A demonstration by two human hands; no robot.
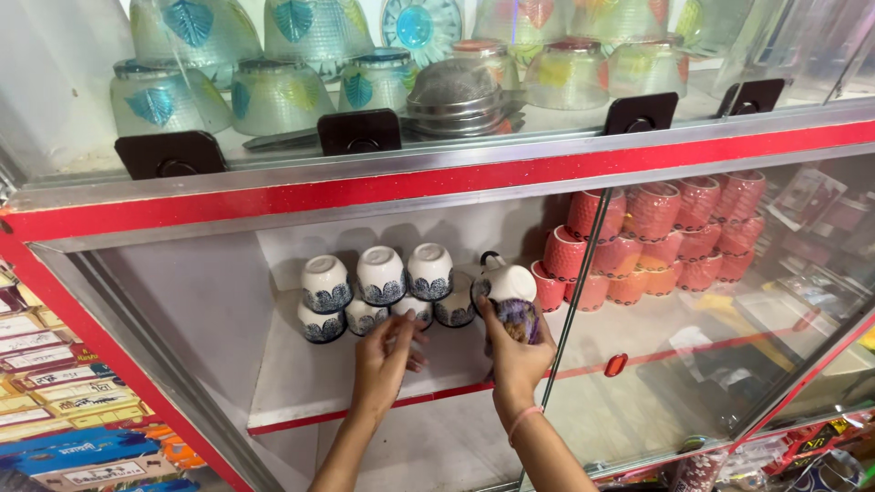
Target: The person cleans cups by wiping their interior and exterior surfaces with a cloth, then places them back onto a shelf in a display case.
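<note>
Two bare forearms rose from the bottom edge into an open glass display case framed in red. Left of the fingers, outside the case, stacked flat boxes (55,392) with printed labels lay in a pile. The left hand (383,360) reached onto the white shelf (301,383), its fingers loosely spread and released, the tips touching a white cup with blue pattern (415,310) in the lower row; whether they gripped it could not be told. Just above and left of those fingers, upturned white-and-blue cups (326,282) stood stacked two high in a short row. The right hand (515,351), a pink band (524,421) on its wrist, was just right of the left one, its fingers curled in a grasp around a white teapot with blue pattern (509,287), which stood on the shelf at the right end of the cup row, touching the last cup. Its dark handle loop showed just above the thumb. Right of those fingers, behind a sliding glass pane (693,346), pink ribbed cups (656,241) were piled in rows on the same shelf. Well above both hands, on the glass top of the case, pale bowls with leaf motifs (273,91) sat upside down beside a steel strainer (456,96), and black clamps (360,132) gripped the front edge.
</note>
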